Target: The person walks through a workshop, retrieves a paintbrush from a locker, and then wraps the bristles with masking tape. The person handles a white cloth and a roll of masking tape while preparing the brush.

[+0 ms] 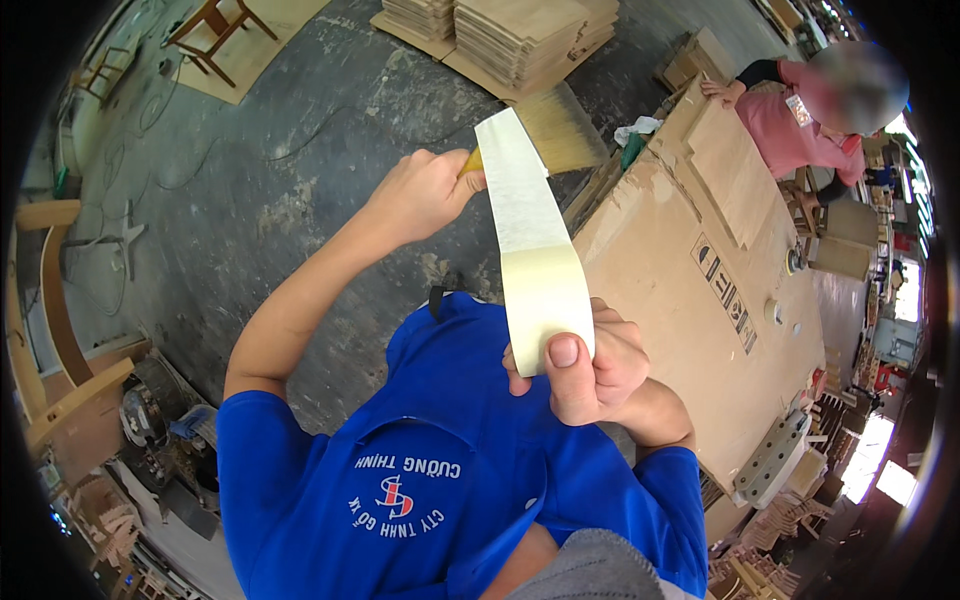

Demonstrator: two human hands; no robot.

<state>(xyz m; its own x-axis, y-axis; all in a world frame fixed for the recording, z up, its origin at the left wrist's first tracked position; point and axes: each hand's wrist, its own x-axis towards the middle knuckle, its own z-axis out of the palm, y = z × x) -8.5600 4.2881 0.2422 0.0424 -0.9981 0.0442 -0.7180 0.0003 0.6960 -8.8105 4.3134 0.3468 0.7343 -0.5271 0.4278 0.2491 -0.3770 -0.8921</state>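
Observation:
My left hand [425,195] is closed round the yellow handle of a wide, pale-bristled paintbrush [568,132]. Its bristles point away to the right. In my right hand [610,365], held close in front of my chest, is a roll of cream masking tape [545,300], with the thumb pressed on its outer face. A length of tape [522,195] runs from the roll up to the brush, its far end lying across the base of the bristles and hiding that part. Fingers under the roll are mostly hidden.
To the right stands a cardboard-topped table [690,330] with a thin wooden panel [735,165] and a small tape roll [773,312]. A co-worker in pink [800,135] leans at its far end. Stacked flat boards [520,40] lie ahead; a wooden chair frame [215,40] stands far left.

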